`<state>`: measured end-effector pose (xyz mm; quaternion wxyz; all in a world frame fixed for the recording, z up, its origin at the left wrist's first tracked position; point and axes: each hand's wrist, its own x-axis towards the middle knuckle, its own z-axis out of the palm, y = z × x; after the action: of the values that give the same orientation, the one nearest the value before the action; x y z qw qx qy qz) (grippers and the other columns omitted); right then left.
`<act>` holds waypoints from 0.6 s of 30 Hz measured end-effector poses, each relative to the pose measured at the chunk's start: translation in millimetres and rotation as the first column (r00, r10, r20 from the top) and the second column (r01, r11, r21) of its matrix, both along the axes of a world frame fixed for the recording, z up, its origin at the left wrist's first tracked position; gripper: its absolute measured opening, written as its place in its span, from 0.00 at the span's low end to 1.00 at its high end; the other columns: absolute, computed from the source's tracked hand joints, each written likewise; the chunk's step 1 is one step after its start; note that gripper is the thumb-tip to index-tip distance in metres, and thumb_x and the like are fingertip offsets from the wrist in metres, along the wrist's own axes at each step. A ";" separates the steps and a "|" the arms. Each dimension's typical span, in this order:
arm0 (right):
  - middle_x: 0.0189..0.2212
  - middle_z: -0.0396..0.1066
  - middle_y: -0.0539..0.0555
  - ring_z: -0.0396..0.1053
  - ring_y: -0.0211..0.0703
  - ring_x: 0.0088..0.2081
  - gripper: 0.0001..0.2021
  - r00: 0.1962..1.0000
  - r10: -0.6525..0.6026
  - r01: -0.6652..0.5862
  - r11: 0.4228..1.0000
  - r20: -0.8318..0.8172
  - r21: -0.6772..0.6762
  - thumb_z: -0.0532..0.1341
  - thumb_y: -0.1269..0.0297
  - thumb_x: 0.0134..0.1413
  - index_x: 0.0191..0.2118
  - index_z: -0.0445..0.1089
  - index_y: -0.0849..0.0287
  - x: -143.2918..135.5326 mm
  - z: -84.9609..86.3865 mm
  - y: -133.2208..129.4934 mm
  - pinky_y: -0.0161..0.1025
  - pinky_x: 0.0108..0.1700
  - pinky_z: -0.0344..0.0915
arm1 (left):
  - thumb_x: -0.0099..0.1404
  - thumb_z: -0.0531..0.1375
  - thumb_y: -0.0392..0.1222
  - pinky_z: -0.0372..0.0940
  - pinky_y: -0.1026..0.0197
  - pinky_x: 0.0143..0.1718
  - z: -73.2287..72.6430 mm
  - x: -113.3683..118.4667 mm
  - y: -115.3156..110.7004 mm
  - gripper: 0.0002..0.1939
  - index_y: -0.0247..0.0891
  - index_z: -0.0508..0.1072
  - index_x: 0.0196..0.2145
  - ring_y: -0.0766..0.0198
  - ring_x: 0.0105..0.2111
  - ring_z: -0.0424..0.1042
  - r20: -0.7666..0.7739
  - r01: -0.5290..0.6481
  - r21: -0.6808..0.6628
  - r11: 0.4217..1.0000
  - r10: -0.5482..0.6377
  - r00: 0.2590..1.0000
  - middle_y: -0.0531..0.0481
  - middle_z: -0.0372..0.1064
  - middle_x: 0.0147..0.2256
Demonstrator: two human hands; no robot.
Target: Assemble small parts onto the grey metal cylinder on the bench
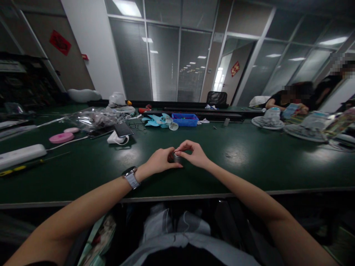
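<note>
A small grey metal cylinder (176, 158) stands on the green table (205, 181), near the middle of the view. My left hand (161, 160) holds it from the left, thumb and fingers curved round its sides, with a watch on the wrist. From the right, my right hand (195, 153) reaches over it, thumb and index finger pinched together at its top. Whatever lies between those fingertips is too small to make out.
A blue fan blade (158, 120) and a blue bin (185, 119) lie beyond my hands. Leftward are a white adapter (116, 138), a power strip (22, 156) and a yellow screwdriver (23, 169). Fan parts (267, 121) and a person (291, 96) are at the right.
</note>
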<state>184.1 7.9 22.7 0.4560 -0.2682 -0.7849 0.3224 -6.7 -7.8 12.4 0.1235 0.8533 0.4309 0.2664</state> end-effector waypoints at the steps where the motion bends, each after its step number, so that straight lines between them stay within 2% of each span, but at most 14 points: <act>1: 0.32 0.73 0.52 0.73 0.40 0.36 0.11 1.000 0.001 -0.001 1.000 0.005 -0.004 0.66 0.59 0.48 0.33 0.69 0.60 0.3 -0.5 0.6 0.42 0.44 0.69 | 0.50 0.62 0.66 0.58 0.65 0.26 0.3 0.1 -0.3 0.28 0.38 0.69 0.35 0.63 0.26 0.69 -0.001 0.000 -0.001 1.000 0.000 1.000 0.50 0.71 0.28; 5: 0.32 0.73 0.52 0.73 0.40 0.36 0.12 1.000 0.010 -0.010 0.999 0.004 -0.032 0.67 0.59 0.46 0.35 0.68 0.59 0.6 -2.8 2.7 0.42 0.44 0.69 | 0.50 0.62 0.65 0.57 0.65 0.25 0.5 0.4 -0.7 0.28 0.38 0.69 0.36 0.63 0.26 0.69 0.011 0.002 0.000 1.000 -0.002 1.000 0.50 0.71 0.28; 12: 0.25 0.72 0.49 0.73 0.39 0.30 0.15 0.986 -0.146 0.138 0.986 -0.083 -0.097 0.66 0.55 0.47 0.37 0.66 0.58 4.6 -6.3 8.5 0.39 0.38 0.69 | 0.50 0.64 0.63 0.59 0.65 0.26 0.6 0.5 -2.3 0.26 0.39 0.70 0.37 0.62 0.27 0.70 0.064 0.031 -0.030 0.999 -0.029 0.998 0.51 0.72 0.28; 18: 0.32 0.75 0.53 0.75 0.42 0.36 0.16 0.999 -0.029 0.029 0.999 -0.014 -0.028 0.68 0.58 0.45 0.38 0.68 0.59 3.4 -4.9 2.2 0.43 0.44 0.69 | 0.50 0.63 0.64 0.58 0.65 0.25 1.5 -0.2 -1.8 0.26 0.38 0.68 0.34 0.63 0.26 0.69 0.046 0.023 -0.015 1.000 -0.022 0.999 0.51 0.71 0.27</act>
<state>187.6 10.1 17.8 0.4625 -0.2837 -0.7730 0.3287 -6.9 -9.7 13.9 0.1430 0.8507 0.4206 0.2809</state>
